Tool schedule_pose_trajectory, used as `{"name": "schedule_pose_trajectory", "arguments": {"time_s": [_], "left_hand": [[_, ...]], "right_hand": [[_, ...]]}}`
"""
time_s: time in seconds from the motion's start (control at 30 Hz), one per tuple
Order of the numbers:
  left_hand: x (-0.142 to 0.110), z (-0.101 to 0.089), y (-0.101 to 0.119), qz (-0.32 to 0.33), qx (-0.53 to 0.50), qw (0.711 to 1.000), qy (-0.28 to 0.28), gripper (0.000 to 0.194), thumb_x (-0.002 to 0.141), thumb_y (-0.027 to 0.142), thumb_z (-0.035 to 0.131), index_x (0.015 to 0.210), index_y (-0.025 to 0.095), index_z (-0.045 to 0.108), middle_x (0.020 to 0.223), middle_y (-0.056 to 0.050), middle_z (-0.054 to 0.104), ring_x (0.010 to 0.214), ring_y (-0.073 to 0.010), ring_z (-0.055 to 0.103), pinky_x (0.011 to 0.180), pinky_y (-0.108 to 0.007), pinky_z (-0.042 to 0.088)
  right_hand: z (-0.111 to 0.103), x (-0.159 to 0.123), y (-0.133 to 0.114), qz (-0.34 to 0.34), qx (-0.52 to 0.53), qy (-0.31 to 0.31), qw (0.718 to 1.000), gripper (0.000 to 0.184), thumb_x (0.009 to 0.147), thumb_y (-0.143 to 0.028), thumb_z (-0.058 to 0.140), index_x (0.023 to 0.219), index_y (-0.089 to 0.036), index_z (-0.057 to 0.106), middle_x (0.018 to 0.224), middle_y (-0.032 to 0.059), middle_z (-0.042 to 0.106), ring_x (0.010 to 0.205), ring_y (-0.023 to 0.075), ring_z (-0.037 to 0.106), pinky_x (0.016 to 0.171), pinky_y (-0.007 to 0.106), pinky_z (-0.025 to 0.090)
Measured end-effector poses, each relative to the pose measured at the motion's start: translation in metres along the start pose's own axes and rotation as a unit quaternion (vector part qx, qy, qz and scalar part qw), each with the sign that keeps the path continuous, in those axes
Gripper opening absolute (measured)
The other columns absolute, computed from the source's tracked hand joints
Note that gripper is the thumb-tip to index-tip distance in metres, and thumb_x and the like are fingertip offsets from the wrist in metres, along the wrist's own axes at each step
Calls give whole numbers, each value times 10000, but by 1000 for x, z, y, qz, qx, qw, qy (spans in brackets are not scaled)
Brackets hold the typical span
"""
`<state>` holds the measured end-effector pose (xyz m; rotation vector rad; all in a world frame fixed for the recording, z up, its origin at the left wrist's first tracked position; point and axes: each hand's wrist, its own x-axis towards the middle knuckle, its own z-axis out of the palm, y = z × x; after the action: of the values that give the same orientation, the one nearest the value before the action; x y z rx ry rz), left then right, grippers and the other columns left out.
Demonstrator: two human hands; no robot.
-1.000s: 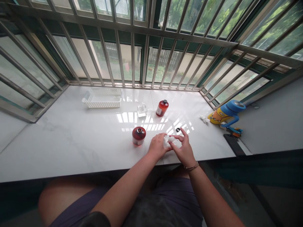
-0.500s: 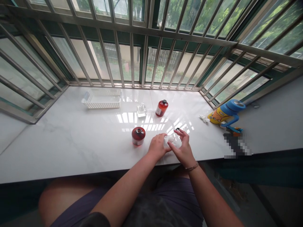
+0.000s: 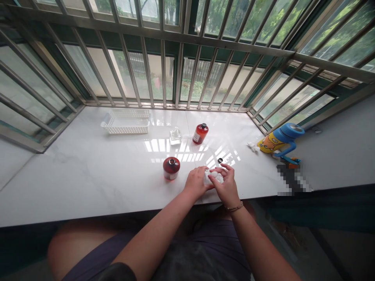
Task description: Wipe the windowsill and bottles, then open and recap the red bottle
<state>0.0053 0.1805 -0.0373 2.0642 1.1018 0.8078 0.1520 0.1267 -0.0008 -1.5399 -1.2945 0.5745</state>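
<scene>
My left hand (image 3: 196, 182) is wrapped round a small clear glass bottle (image 3: 208, 179), steadying it low over the table's front part. My right hand (image 3: 228, 188) pinches at the bottle's rounded clear top with thumb and fingers, the other fingers half curled; the fingers hide part of the bottle. A small black cap (image 3: 220, 160) lies on the table just beyond my right fingertips. To the left of my hands stands an uncapped red bottle (image 3: 171, 168). Farther back stand a red bottle with a black cap (image 3: 200, 134) and another clear glass bottle (image 3: 175, 136).
A white perforated basket (image 3: 127, 129) sits at the back left of the white marbled table (image 3: 96, 175). On the right, a blue and yellow water bottle (image 3: 279, 138) stands by crumpled tissue (image 3: 252, 146) and a blurred-out dark item (image 3: 293, 180). Metal window bars (image 3: 164, 74) rise behind.
My right hand has drawn slightly back from the black cap, which now lies fully in view. Its fingers have closed in on the clear bottle's top. The other bottles have not moved.
</scene>
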Motion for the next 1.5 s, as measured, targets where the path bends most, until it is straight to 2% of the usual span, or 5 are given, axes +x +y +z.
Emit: {"name": "schedule_pose_trajectory", "arguments": {"time_s": [0.27, 0.93, 1.13, 1.3, 1.5], "left_hand": [[0, -9, 0, -8, -2, 1000, 0, 618, 778, 423, 897, 1286, 244, 594, 1263, -86, 700, 1172, -310, 661, 1042, -469, 502], [45, -17, 3, -76, 33, 995, 49, 591, 829, 242, 830, 1344, 233, 540, 1308, -128, 697, 1233, -323, 660, 1072, -483, 497], [55, -16, -2, -96, 41, 994, 39, 780, 800, 214, 840, 1471, 177, 444, 1394, -197, 652, 1317, -372, 627, 1107, -522, 488], [28, -18, 3, -93, 26, 995, 34, 1317, 707, 372, 968, 1669, 168, 92, 1720, -296, 244, 1595, -451, 293, 1256, -609, 359], [-57, -49, 42, 152, -1, 988, -19, 1051, 963, 465, 736, 1694, 310, -4, 1680, -171, 404, 1556, -326, 423, 1260, -525, 436]], "right_hand": [[-1, -2, 2, -25, -1, -58, 998, 536, 956, -445, 702, 1391, -274, 440, 1302, 133, 732, 1357, 306, 627, 1150, 573, 480], [38, 56, 8, 49, -67, 98, 992, 516, 754, -582, 842, 931, -274, 468, 927, 4, 666, 821, 222, 658, 765, 390, 554], [16, 66, -1, -80, -101, -14, 992, 561, 798, -501, 845, 1214, -265, 553, 1299, 105, 692, 1231, 308, 621, 1062, 510, 513], [-30, 61, 23, -153, -158, -45, 974, 731, 920, -519, 732, 1535, -260, 433, 1600, 156, 486, 1432, 341, 492, 1136, 557, 467], [-41, 78, 79, -67, -324, 20, 943, 589, 917, -516, 666, 1409, -193, 634, 1164, 179, 685, 1147, 398, 607, 1032, 614, 472]]}}
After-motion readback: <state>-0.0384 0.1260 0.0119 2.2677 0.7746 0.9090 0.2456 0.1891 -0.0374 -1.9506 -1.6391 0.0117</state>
